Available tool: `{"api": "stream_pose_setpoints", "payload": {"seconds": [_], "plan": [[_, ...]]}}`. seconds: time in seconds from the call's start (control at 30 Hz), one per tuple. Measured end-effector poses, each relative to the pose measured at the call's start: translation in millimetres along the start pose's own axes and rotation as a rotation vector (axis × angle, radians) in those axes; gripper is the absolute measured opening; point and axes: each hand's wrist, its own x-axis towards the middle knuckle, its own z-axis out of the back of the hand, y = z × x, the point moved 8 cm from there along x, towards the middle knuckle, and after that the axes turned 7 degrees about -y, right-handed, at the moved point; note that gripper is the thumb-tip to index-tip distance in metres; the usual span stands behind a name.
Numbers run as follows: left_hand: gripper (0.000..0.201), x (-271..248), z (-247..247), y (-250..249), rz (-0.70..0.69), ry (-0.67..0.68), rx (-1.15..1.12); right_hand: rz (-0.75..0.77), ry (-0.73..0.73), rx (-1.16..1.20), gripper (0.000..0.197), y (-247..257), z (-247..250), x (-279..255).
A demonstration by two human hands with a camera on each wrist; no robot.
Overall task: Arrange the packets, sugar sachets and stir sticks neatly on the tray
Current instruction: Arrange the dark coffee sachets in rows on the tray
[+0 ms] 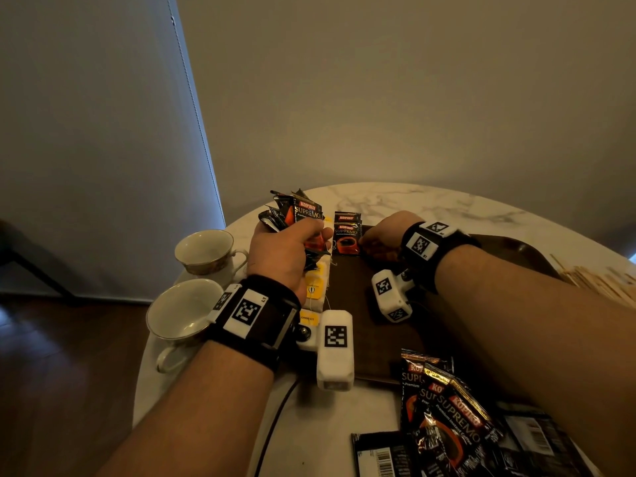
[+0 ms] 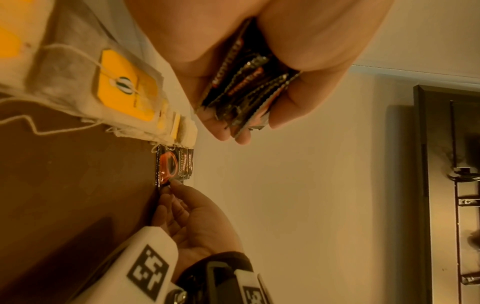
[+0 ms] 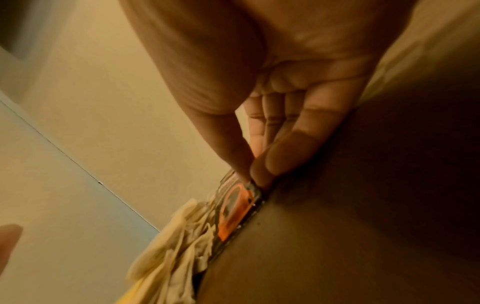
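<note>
Round marble table (image 1: 413, 201), far rim curving from 10 to 2 o'clock; bare marble beyond the tray toward 12.

Dark brown tray (image 1: 382, 325) at centre. Left edge lined with tea bags (image 1: 315, 287) with yellow tags, laid in a row along the 9 o'clock side. Middle of the tray floor bare; right half covered by the right forearm.

Loose heap of coffee packets (image 1: 447, 418) at 5 o'clock, off the tray, overlapping its near edge, some face up, some showing barcodes.

Two empty cups (image 1: 203, 251) at 9 o'clock, on the marble just beside the tray's left edge, near the table rim.

Stir sticks (image 1: 595, 278), a scatter at 3 o'clock, off the tray by the table edge.

Left hand (image 1: 285, 253) raised above the tray's far-left corner, fist closed around a fanned bundle of packets (image 1: 292, 215); the left wrist view shows their serrated ends between fingers and palm.

Right hand (image 1: 385, 235) low at the tray's far edge, 12 o'clock. Thumb and fingertips (image 3: 267, 164) pinch the lower corner of a small stack of packets (image 1: 347, 235), which stands against the far rim, just beside the end of the tea bag row.
</note>
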Motion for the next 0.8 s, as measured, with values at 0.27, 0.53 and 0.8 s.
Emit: {"api": "stream_pose_setpoints", "payload": {"seconds": [0.27, 0.53, 0.8], "plan": [[0.040, -11, -9, 3, 0.027, 0.088, 0.076, 0.136, 0.214, 0.313, 0.032, 20, 1, -51], [0.049, -29, -22, -2, 0.038, 0.210, 0.059, 0.241, 0.358, 0.556, 0.017, 12, -10, -76], [0.035, -17, -11, -5, -0.014, 0.086, 0.039, 0.245, 0.277, 0.832, 0.011, 10, -4, -70]]}}
